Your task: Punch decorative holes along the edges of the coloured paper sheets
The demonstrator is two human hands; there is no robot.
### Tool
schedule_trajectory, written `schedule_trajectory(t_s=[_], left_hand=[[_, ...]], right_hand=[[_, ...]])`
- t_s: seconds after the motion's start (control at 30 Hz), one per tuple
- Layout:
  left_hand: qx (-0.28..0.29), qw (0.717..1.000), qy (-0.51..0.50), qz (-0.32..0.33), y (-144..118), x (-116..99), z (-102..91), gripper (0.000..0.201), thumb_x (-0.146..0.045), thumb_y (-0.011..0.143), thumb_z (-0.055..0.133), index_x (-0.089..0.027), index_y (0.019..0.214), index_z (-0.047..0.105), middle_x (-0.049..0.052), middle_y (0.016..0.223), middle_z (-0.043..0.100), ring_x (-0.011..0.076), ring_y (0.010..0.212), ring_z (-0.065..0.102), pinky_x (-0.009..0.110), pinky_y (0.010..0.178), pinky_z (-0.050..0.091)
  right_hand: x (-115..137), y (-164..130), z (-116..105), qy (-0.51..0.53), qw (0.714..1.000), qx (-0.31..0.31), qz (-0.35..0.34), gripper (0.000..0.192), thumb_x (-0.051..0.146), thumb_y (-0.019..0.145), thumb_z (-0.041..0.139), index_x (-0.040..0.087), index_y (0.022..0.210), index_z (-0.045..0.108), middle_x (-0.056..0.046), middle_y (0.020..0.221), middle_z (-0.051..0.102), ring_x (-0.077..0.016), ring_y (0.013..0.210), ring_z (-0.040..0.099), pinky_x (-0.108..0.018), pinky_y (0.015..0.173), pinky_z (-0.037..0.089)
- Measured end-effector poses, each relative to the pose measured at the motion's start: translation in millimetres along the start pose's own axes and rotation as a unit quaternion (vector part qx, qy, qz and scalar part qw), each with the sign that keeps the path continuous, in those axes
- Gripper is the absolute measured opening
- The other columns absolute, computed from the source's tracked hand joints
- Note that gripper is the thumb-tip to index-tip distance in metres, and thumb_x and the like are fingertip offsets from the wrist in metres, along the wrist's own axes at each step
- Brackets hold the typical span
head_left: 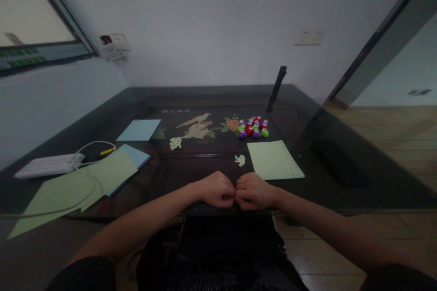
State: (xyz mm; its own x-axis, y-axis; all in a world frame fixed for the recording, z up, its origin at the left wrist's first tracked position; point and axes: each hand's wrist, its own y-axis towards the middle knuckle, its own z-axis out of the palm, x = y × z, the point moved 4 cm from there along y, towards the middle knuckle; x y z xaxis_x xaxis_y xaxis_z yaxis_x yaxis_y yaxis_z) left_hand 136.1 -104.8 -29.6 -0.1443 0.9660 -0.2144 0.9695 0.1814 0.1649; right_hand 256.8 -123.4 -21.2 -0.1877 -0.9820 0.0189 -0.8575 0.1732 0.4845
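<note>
My left hand (215, 188) and my right hand (254, 191) rest side by side on the near edge of the dark glass table (191, 173), fingers curled in, fingertips touching each other. Nothing shows inside either fist. A ring sits on my right hand. Just beyond them lies a small heap of paper cut-outs (240, 160). A pale green sheet (274, 159) with a punched right edge lies to the right of it. Further back stands a cluster of small red, purple and green craft punches (254, 127). Another heap of cut-outs (175, 142) lies left of centre.
On the left lie pale green sheets (85, 182), blue sheets (139, 129), and a white power strip (49, 165) with its cable. A dark upright object (276, 87) stands at the back right. A dark flat object (339, 162) lies on the right. Wall sockets (114, 45) sit behind.
</note>
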Motion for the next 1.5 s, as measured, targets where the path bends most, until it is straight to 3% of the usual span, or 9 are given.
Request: schedule_trajectory(t_s=[0.7, 0.83, 0.93, 1.03, 1.1, 1.2, 1.27, 1.37, 1.5], left_hand=[[-0.017, 1.0, -0.003, -0.011, 1, 1, 1.7, 0.016, -0.019, 0.075, 0.052, -0.018, 0.059, 0.054, 0.002, 0.059, 0.062, 0.0129, 0.053, 0.053, 0.027, 0.053, 0.033], [-0.044, 0.997, -0.066, -0.023, -1, 3, -1.1, 0.019, -0.02, 0.077, 0.05, -0.019, 0.058, 0.05, 0.001, 0.056, 0.057, 0.012, 0.052, 0.048, 0.026, 0.053, 0.032], [-0.088, 0.979, -0.165, -0.083, 0, 6, -10.6, 0.028, -0.024, 0.083, 0.046, -0.018, 0.056, 0.045, -0.001, 0.053, 0.049, 0.0105, 0.051, 0.043, 0.025, 0.053, 0.032], [-0.189, 0.904, -0.326, -0.2, 9, 14, -22.1, 0.028, -0.029, 0.089, 0.042, -0.017, 0.065, 0.05, -0.002, 0.059, 0.05, 0.0106, 0.058, 0.046, 0.023, 0.06, 0.037], [-0.297, 0.8, -0.456, -0.253, 23, 23, -26.6, 0.025, -0.032, 0.089, 0.042, -0.017, 0.074, 0.055, 0.001, 0.071, 0.057, 0.0128, 0.071, 0.054, 0.025, 0.072, 0.042], [-0.416, 0.613, -0.602, -0.296, 56, 36, -20.6, 0.018, -0.029, 0.087, 0.044, -0.018, 0.089, 0.058, 0.005, 0.095, 0.064, 0.0162, 0.093, 0.059, 0.03, 0.087, 0.043], [-0.468, 0.532, -0.63, -0.319, 80, 44, -13.0, 0.018, -0.027, 0.086, 0.043, -0.02, 0.094, 0.058, 0.006, 0.109, 0.062, 0.0172, 0.106, 0.056, 0.032, 0.095, 0.04], [-0.538, 0.482, -0.601, -0.342, 105, 50, -2.4, 0.024, -0.026, 0.088, 0.041, -0.021, 0.107, 0.055, 0.006, 0.124, 0.056, 0.0175, 0.118, 0.05, 0.033, 0.102, 0.037], [-0.579, 0.52, -0.522, -0.35, 114, 56, 8.8, 0.031, -0.026, 0.09, 0.042, -0.022, 0.119, 0.05, 0.005, 0.134, 0.049, 0.015, 0.128, 0.041, 0.029, 0.11, 0.028]], right_hand=[[-1, -2, 2, -0.021, 1.0, -0.003, 0.006, 0.028, 0.022, 0.085, 0.045, 0.021, 0.058, 0.049, 0.001, 0.052, 0.055, -0.0126, 0.051, 0.047, -0.028, 0.051, 0.029], [-2, -1, -5, -0.014, 0.999, -0.026, 0.013, 0.029, 0.021, 0.086, 0.043, 0.021, 0.058, 0.048, 0.001, 0.052, 0.053, -0.0124, 0.051, 0.045, -0.028, 0.052, 0.028], [-10, -1, -16, 0.007, 0.996, -0.068, 0.057, 0.03, 0.02, 0.086, 0.042, 0.021, 0.056, 0.044, 0.002, 0.05, 0.049, -0.0117, 0.05, 0.042, -0.028, 0.052, 0.028], [-29, -7, -32, 0.052, 0.972, -0.145, 0.178, 0.034, 0.019, 0.086, 0.041, 0.02, 0.052, 0.039, 0.003, 0.048, 0.042, -0.0105, 0.048, 0.037, -0.027, 0.05, 0.027], [-47, -15, -41, 0.092, 0.93, -0.2, 0.295, 0.036, 0.022, 0.087, 0.041, 0.02, 0.051, 0.037, 0.003, 0.047, 0.039, -0.0099, 0.046, 0.036, -0.026, 0.049, 0.026], [-73, -32, -47, 0.168, 0.833, -0.274, 0.45, 0.042, 0.031, 0.089, 0.041, 0.02, 0.049, 0.039, 0.003, 0.046, 0.039, -0.0101, 0.046, 0.039, -0.026, 0.049, 0.029], [-85, -40, -46, 0.217, 0.779, -0.312, 0.499, 0.044, 0.037, 0.089, 0.041, 0.02, 0.049, 0.042, 0.002, 0.046, 0.042, -0.0106, 0.046, 0.04, -0.026, 0.05, 0.031], [-96, -47, -43, 0.274, 0.728, -0.345, 0.525, 0.043, 0.042, 0.087, 0.045, 0.019, 0.051, 0.048, 0.002, 0.046, 0.044, -0.0105, 0.045, 0.041, -0.025, 0.048, 0.031], [-98, -49, -41, 0.292, 0.711, -0.355, 0.533, 0.043, 0.045, 0.086, 0.046, 0.02, 0.052, 0.048, 0.002, 0.046, 0.044, -0.0105, 0.045, 0.041, -0.025, 0.047, 0.031]])
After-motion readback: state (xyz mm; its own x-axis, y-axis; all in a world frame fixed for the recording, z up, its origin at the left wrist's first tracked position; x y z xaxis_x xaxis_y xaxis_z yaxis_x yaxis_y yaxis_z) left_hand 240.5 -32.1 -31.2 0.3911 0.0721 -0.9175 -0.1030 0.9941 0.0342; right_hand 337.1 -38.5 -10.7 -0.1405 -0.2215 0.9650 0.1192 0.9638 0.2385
